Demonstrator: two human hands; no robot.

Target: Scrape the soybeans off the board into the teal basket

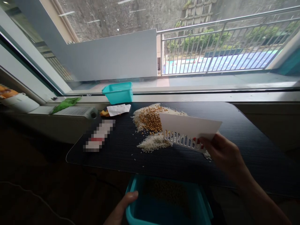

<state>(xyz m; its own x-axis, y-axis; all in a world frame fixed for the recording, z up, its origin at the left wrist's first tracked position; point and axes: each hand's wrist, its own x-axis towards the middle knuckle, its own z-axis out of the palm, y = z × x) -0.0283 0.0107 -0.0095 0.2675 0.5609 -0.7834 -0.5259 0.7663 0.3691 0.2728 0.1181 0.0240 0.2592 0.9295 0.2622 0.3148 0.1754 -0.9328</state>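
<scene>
My right hand (221,151) grips the right end of a white slotted plastic panel (189,125), held tilted over the table with its slots along the lower edge. Behind and left of the panel lies a pile of yellow beans (150,120) mixed with white rice (153,143). The panel hides part of the pile, and some rice shows beneath its right end. At the bottom, my left hand (122,206) clasps the left rim of a teal plastic bin (203,200), thumb over the edge. Small grains, dim in shadow, lie inside the bin.
The dark table (112,161) bears a second teal bin (120,93) at the back, a white paper (119,109) and a blurred packet (99,137). A window with a sill (199,97) runs behind. A green bag (67,104) lies at the left.
</scene>
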